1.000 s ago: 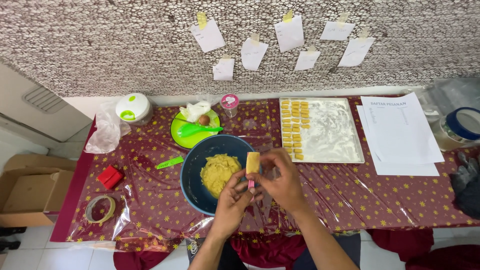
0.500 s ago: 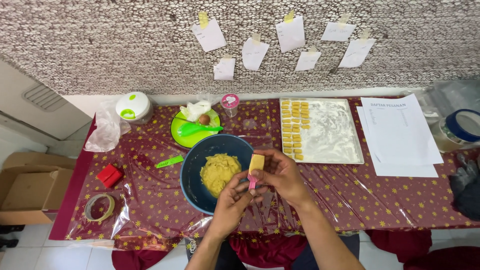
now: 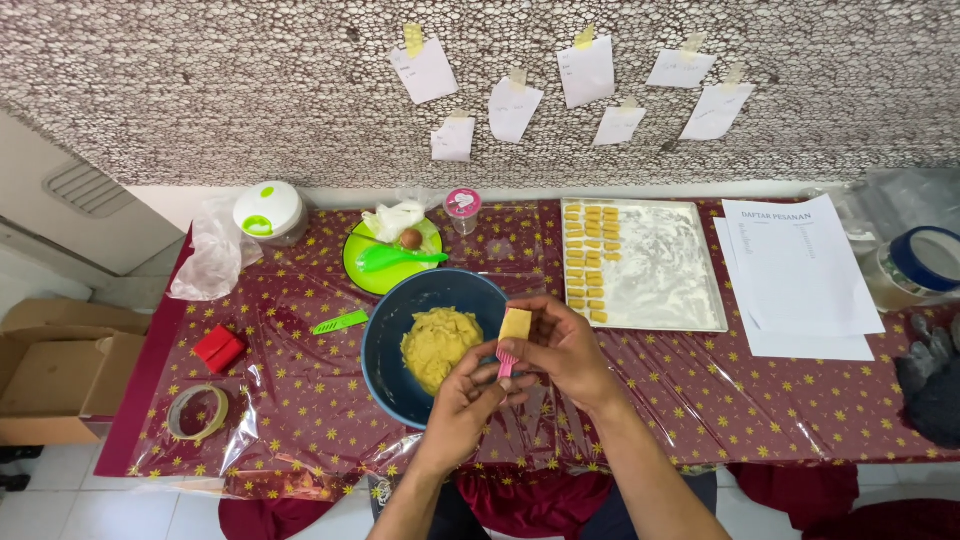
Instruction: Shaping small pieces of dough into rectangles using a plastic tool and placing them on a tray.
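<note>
Our right hand (image 3: 565, 350) has a narrow grip on a yellow dough block (image 3: 515, 324), long axis upright, at frame centre; left hand (image 3: 468, 395) pinches a pink tool (image 3: 503, 362) beneath.

- Desk (image 3: 700, 390): patterned cloth under glossy, wrinkled clear plastic film.
- Bowl (image 3: 385, 345): smooth, dark blue, slight sheen.
- Dough (image 3: 438, 345) inside bowl: matt, crumbly.
- Tray (image 3: 660, 265) right of bowl: matt, floury.
- Sheets (image 3: 800, 270) right of tray: paper.

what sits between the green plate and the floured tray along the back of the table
In the head view, a small clear jar with a pink lid stands between the green plate and the floured tray; otherwise only the red, star-patterned table cover shows there.
</note>
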